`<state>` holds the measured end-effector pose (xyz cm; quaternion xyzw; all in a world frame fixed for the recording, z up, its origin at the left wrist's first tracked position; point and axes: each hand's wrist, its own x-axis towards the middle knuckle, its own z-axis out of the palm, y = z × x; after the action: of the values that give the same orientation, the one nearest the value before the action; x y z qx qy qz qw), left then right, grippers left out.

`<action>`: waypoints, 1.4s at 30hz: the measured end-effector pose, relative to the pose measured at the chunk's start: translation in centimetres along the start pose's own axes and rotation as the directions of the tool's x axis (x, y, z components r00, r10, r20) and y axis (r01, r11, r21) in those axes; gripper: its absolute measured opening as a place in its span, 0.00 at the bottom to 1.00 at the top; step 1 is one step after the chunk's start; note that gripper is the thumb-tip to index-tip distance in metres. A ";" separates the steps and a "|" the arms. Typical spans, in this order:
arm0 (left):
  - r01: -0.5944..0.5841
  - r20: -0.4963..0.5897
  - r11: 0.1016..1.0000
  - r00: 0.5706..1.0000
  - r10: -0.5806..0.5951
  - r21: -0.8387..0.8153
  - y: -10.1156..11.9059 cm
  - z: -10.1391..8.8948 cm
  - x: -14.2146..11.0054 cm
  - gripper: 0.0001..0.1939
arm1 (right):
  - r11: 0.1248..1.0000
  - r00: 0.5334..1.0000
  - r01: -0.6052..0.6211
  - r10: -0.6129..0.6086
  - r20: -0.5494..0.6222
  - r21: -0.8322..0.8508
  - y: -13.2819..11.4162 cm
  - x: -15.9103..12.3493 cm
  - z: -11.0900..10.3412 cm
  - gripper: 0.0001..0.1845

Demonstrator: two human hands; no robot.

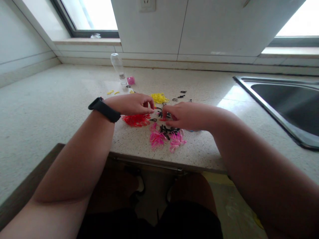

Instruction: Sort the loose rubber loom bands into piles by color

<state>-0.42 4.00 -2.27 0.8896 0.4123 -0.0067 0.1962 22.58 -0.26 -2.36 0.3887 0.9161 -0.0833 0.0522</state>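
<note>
Small rubber bands lie on the counter in piles sorted by colour. My left hand (138,103), with a dark wristband (104,109), hovers over the red rubber bands (136,120). Its thumb and forefinger are bent together in a pinch, and anything between them is too small to make out. My right hand (185,115) reaches down to the black rubber bands (170,129), thumb and forefinger apart. A bit of red shows by its fingertips. Pink rubber bands (157,137) lie nearer the counter's front edge, yellow rubber bands (159,98) behind the hands.
A clear bottle-shaped container (117,66) stands at the back left beside a small pink object (131,80). Stray black bands (181,96) lie behind my right hand. A steel sink (286,103) is set into the counter (74,86) at the right.
</note>
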 end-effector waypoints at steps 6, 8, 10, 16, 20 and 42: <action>-0.006 -0.005 1.000 1.000 0.006 0.024 0.0 0.0 -0.1 0.19 | 1.000 1.000 -0.012 0.012 -0.002 0.006 0.2 0.0 0.0 0.16; -0.012 -0.009 1.000 1.000 0.013 0.012 -0.1 0.0 -0.1 0.19 | 1.000 1.000 -0.013 0.013 0.001 0.022 0.2 0.0 -0.1 0.17; -0.025 -0.017 1.000 1.000 0.025 -0.001 -0.2 0.1 0.0 0.18 | 0.999 1.000 -0.004 0.004 -0.004 0.035 0.3 0.0 -0.1 0.17; -0.017 -0.031 1.000 0.999 0.017 -0.009 -0.1 0.1 -0.1 0.18 | 0.999 1.000 -0.007 0.007 0.000 0.048 0.4 0.0 -0.1 0.17; -0.019 -0.024 1.000 1.000 0.019 -0.011 -0.2 0.1 -0.1 0.17 | 0.999 1.000 -0.001 0.001 -0.002 0.046 0.4 0.0 -0.1 0.16; 0.001 -0.014 1.000 1.000 -0.001 0.003 0.0 0.1 -0.1 0.18 | 0.999 1.000 0.012 -0.012 -0.009 0.038 0.5 -0.1 0.0 0.16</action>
<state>-0.45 3.91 -2.33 0.8897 0.4141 -0.0012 0.1923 22.97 0.01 -2.36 0.3845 0.9169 -0.0991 0.0401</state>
